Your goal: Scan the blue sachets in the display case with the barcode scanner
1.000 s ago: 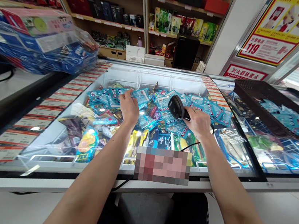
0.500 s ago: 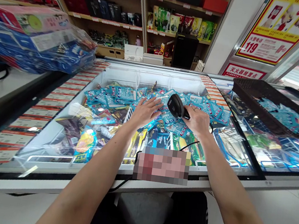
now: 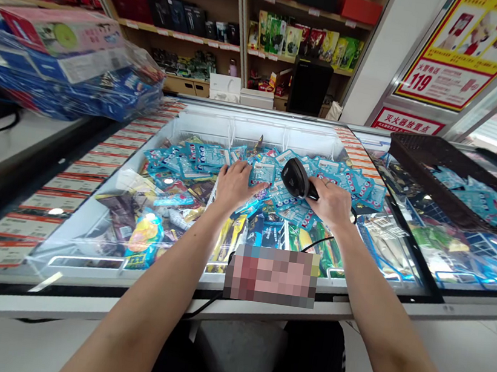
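The right hand [image 3: 331,205] has its fingers clamped round the scanner [image 3: 295,179], head at the grip's ten o'clock, seemingly to face the blue packets [image 3: 213,156]; the left hand [image 3: 232,186], thumb apart from fingers, lies toward the scanner's nine o'clock, perhaps steadying the nearest packet [image 3: 264,172].

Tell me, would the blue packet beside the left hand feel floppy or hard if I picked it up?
The blue packet looks thin and flat, so it is probably light. Similar packets in the dark basket look crumpled, so it may be bendy rather than stiff.
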### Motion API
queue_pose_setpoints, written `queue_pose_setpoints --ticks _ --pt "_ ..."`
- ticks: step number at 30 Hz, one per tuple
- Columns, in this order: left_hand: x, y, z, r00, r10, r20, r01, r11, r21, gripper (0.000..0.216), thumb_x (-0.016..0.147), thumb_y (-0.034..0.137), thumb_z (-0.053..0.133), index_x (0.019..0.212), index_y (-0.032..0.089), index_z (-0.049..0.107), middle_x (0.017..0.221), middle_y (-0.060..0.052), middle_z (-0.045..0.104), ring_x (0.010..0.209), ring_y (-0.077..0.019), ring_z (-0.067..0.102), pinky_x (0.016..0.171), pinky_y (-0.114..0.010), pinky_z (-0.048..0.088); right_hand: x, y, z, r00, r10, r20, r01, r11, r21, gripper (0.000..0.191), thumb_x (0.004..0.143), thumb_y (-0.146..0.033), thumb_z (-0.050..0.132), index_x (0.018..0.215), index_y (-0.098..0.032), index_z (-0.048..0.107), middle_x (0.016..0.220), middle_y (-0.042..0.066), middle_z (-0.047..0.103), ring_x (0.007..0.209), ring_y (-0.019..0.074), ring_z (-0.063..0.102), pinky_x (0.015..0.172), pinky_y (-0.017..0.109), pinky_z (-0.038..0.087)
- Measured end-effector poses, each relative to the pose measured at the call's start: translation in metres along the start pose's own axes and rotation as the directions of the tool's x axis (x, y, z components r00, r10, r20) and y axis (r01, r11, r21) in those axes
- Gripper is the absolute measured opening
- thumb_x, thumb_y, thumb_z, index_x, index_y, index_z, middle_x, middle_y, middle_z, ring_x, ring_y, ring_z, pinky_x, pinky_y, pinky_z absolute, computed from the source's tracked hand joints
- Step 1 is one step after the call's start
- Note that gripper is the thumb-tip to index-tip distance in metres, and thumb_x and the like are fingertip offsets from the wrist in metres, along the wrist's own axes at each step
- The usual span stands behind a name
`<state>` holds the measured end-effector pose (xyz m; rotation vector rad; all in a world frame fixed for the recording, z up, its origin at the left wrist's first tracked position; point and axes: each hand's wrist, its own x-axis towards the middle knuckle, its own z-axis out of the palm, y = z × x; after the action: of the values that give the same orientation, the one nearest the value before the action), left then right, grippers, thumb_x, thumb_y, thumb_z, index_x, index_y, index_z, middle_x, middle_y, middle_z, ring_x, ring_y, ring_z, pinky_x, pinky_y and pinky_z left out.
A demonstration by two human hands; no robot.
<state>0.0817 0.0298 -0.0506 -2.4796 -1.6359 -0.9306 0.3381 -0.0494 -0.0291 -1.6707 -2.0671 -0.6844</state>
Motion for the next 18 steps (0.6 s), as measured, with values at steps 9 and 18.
queue_pose_setpoints --ticks 9,18 --pt "0.006 -0.012 -0.002 0.994 -0.096 -0.054 0.081 0.97 -0.231 0.044 0.078 0.036 0.057 0.119 0.022 0.048 0.11 -0.007 0.062 0.104 -0.024 0.057 0.096 -0.042 0.037 0.0 0.0 -0.001 1.0 -0.005 0.009 0.005 1.0 0.008 0.032 0.086 -0.034 0.05 0.115 -0.023 0.058 0.09 0.006 0.066 0.08 0.0194 0.058 0.063 0.028 0.031" --pt "0.003 -0.004 -0.015 0.991 -0.068 -0.12 0.012 0.911 -0.413 0.038 0.086 0.029 0.044 0.123 0.026 0.049 0.121 -0.003 0.059 0.087 -0.0147 0.06 0.081 -0.029 0.047 0.001 -0.003 -0.005 0.998 -0.051 0.025 0.051 0.999 -0.006 0.034 0.085 -0.035 0.053 0.117 -0.024 0.056 0.09 0.006 0.065 0.082 0.0204 0.057 0.064 0.03 0.031"
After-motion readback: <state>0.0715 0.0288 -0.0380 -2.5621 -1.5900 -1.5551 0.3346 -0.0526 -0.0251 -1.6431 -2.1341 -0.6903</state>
